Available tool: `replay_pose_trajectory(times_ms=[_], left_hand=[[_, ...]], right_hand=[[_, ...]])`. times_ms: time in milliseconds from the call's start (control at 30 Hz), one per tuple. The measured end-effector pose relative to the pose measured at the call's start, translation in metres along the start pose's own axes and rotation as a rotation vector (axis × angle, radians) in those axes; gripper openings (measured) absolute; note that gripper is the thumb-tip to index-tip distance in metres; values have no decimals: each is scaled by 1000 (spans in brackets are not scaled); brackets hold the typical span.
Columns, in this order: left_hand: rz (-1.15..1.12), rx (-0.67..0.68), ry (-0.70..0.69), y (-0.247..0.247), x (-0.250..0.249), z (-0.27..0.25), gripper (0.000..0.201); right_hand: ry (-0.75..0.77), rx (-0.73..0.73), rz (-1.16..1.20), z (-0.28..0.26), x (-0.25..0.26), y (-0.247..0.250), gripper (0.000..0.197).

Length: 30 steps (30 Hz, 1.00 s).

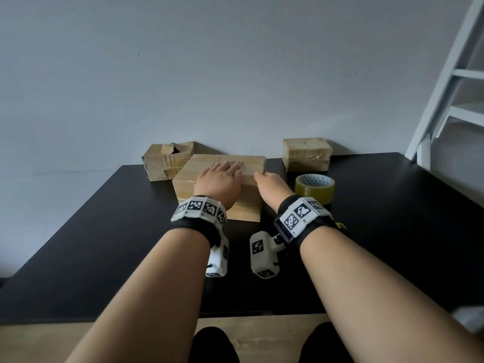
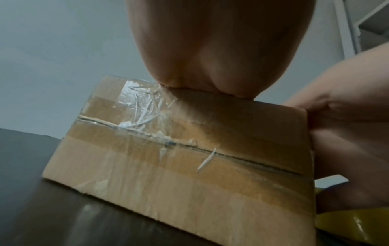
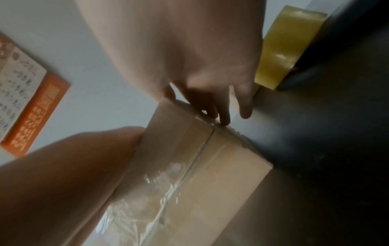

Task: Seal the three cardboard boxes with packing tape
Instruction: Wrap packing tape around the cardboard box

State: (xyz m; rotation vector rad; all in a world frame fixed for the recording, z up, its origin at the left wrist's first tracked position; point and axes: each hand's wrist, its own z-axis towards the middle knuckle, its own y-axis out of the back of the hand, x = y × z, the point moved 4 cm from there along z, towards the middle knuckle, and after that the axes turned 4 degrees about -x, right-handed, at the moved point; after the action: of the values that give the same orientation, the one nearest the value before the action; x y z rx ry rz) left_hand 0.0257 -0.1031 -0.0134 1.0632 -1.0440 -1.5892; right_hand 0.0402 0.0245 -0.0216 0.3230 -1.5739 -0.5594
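Observation:
A large flat cardboard box [image 1: 187,179] lies in the middle of the black table [image 1: 104,231], with clear tape wrinkled over its side seam [image 2: 143,116]. My left hand [image 1: 222,176] rests flat on its top with straight fingers, and its heel presses the near top edge [image 2: 210,74]. My right hand [image 1: 269,182] touches the box's right side, its fingers [image 3: 223,106] stretched along the top edge. A roll of yellowish packing tape [image 1: 315,188] stands just right of that hand. A small taped box [image 1: 306,154] sits at the back right. A torn box [image 1: 167,161] sits at the back left.
A grey wall runs right behind the boxes. A white ladder-like frame [image 1: 445,87] stands beyond the table's right end. An orange-edged printed sheet [image 3: 31,103] hangs on the wall in the right wrist view. The table's near half is bare dark surface.

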Motion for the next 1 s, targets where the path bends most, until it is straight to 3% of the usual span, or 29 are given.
replay_pose_trajectory(times_ms=[133, 267, 433, 767, 900, 1000], left_hand=[[21, -31, -17, 13, 0, -4, 49], [70, 38, -89, 26, 19, -1, 46], [44, 257, -95, 19, 29, -3, 85], [70, 79, -89, 14, 2, 6, 77], [131, 74, 23, -1, -28, 19, 81], [153, 100, 115, -10, -45, 27, 84]], right_hand=[[27, 52, -48, 3, 0, 5, 33], [71, 72, -41, 4, 5, 11, 40], [95, 46, -85, 9, 9, 15, 46], [54, -62, -134, 28, -1, 32, 43], [71, -121, -164, 27, -7, 52, 33], [69, -184, -167, 23, -17, 69, 38]])
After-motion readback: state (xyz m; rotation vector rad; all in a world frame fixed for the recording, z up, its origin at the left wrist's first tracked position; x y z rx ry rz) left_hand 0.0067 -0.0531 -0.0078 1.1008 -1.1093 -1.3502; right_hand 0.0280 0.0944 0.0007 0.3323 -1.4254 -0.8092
